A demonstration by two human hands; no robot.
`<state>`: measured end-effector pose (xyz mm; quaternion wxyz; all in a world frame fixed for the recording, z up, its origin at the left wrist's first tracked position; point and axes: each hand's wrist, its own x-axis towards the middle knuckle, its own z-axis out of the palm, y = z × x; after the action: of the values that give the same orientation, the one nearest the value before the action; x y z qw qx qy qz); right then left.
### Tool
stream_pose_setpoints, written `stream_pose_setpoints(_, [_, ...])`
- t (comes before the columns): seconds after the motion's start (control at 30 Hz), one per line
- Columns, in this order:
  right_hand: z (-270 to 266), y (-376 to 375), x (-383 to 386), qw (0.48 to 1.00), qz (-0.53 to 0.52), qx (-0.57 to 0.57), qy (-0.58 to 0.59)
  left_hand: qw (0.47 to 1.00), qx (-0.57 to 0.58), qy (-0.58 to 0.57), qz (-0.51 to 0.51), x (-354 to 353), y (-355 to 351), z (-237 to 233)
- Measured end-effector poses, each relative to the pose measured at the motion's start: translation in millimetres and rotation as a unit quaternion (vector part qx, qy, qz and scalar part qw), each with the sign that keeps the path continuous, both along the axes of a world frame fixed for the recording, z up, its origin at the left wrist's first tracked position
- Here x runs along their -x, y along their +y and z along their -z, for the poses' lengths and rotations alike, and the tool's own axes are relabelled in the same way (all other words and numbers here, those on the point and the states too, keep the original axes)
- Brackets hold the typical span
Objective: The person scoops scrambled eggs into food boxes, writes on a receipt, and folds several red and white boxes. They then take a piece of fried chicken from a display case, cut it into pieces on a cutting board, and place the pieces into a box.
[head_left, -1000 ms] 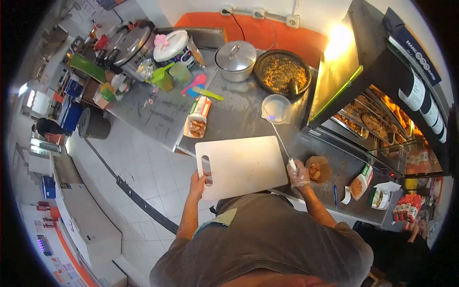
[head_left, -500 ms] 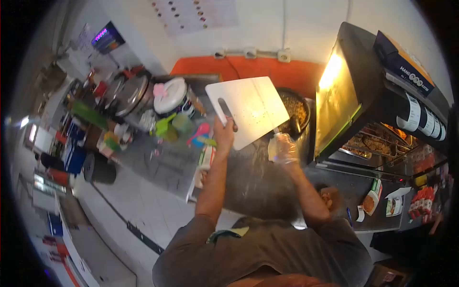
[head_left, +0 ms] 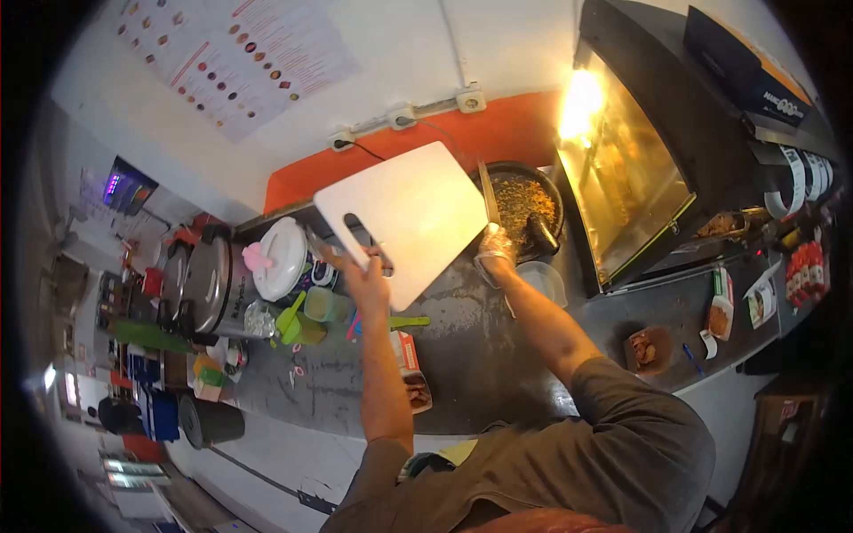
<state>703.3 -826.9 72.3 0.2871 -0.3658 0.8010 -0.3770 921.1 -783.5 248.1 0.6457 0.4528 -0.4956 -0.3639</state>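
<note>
My left hand grips a white cutting board by its handle slot. The board is held tilted above the steel counter, its face towards me. In a clear plastic glove, my right hand is closed round a knife, whose blade points away from me beside the board's right edge. Just past the blade lies a black pan of browned chopped food, with a dark handle resting in it. A translucent tub stands right of my right wrist. Below the board, a food box sits near my left forearm.
To the right stands a lit warming cabinet. A white-lidded bucket, a green scoop and a large pot stand left. Along the front right edge are a box of fried pieces and a blue pen.
The view has swung and come closer to the counter. The board, in my left hand, is no longer over the pan; the knife blade now shows upright beside it.
</note>
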Motion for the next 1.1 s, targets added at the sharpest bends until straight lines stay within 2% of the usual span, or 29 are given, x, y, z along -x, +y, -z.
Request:
stream_pose_setpoints(0.03, [-15,2,-2,0.999,0.000,-0.047,-0.016,1.000,0.000,-0.015,0.024,-2,1,-16])
stream_pose_setpoints(0.1, [-12,6,-8,0.998,0.016,-0.046,-0.043,0.997,-0.004,-0.061,0.042,-8,-11,-34])
stream_pose_setpoints(0.17, [0,19,-21,0.985,0.008,-0.007,0.173,0.996,-0.028,-0.065,0.058,5,-21,-62])
stream_pose_setpoints(0.2, [-22,34,-21,0.986,0.002,0.003,0.168,0.995,-0.045,-0.056,0.063,16,-32,-71])
stream_pose_setpoints(0.27, [-31,76,-14,0.953,-0.039,0.206,0.218,0.987,-0.013,-0.093,0.133,51,-52,-97])
stream_pose_setpoints(0.3, [-44,99,-5,0.953,-0.040,0.204,0.223,0.979,-0.021,-0.110,0.173,70,-72,-96])
stream_pose_setpoints(0.37, [-65,150,16,0.948,-0.176,0.261,0.042,0.960,-0.033,-0.141,0.241,111,-98,-87])
stream_pose_setpoints(0.43, [-49,199,40,0.925,-0.189,0.329,-0.005,0.947,-0.021,-0.152,0.281,167,-114,-72])
stream_pose_setpoints(0.5, [-87,251,83,0.947,-0.227,0.208,-0.089,0.923,-0.029,-0.176,0.341,213,-146,-30])
stream_pose_setpoints(0.53, [-83,272,104,0.950,-0.220,0.207,-0.082,0.921,-0.026,-0.170,0.349,235,-134,-36])
stream_pose_setpoints(0.6, [-76,313,145,0.958,-0.149,0.237,-0.057,0.893,-0.157,-0.260,0.333,278,-102,-48])
stream_pose_setpoints(0.63, [-75,330,165,0.960,-0.145,0.232,-0.054,0.915,-0.135,-0.284,0.254,302,-116,-14])
stream_pose_setpoints(0.67, [-74,346,185,0.968,-0.101,0.224,-0.055,0.913,-0.139,-0.281,0.259,321,-134,9])
stream_pose_setpoints(0.7, [-76,360,203,0.973,-0.056,0.217,-0.054,0.797,0.066,-0.542,0.259,335,-156,24])
stream_pose_setpoints(0.73, [-80,370,219,0.972,-0.019,0.219,-0.082,0.583,0.267,-0.733,0.227,343,-163,33])
stream_pose_setpoints(0.77, [-87,381,235,0.969,0.019,0.220,-0.111,0.811,0.047,-0.480,0.332,339,-142,21])
stream_pose_setpoints(0.8, [-98,387,257,0.976,0.051,0.210,0.013,0.897,-0.259,-0.206,0.293,350,-109,-8])
stream_pose_setpoints(0.87, [-117,384,318,0.944,0.096,0.193,0.249,0.955,-0.115,-0.235,0.139,345,-67,-20])
stream_pose_setpoints(0.9, [-127,375,351,0.921,0.144,0.168,0.319,0.968,-0.037,-0.209,0.134,334,-40,-27])
stream_pose_setpoints(0.93, [-128,361,390,0.894,0.175,0.248,0.329,0.974,0.040,-0.182,0.127,319,-10,-27])
stream_pose_setpoints(0.97, [-150,346,419,0.907,0.193,0.214,0.305,0.976,0.079,-0.172,0.105,303,15,-21])
stream_pose_setpoints(1.0, [-153,332,448,0.892,0.206,0.223,0.334,0.976,0.118,-0.164,0.080,284,38,-14])
stream_pose_setpoints(1.03, [-144,314,475,0.875,0.182,0.292,0.340,0.976,0.107,-0.183,0.043,257,55,6])
stream_pose_setpoints(1.07, [-148,307,494,0.923,0.160,0.180,0.300,0.975,0.093,-0.204,0.002,225,70,31])
stream_pose_setpoints(1.1, [-170,303,486,0.916,0.160,0.084,0.358,0.974,0.082,-0.211,-0.019,193,90,46])
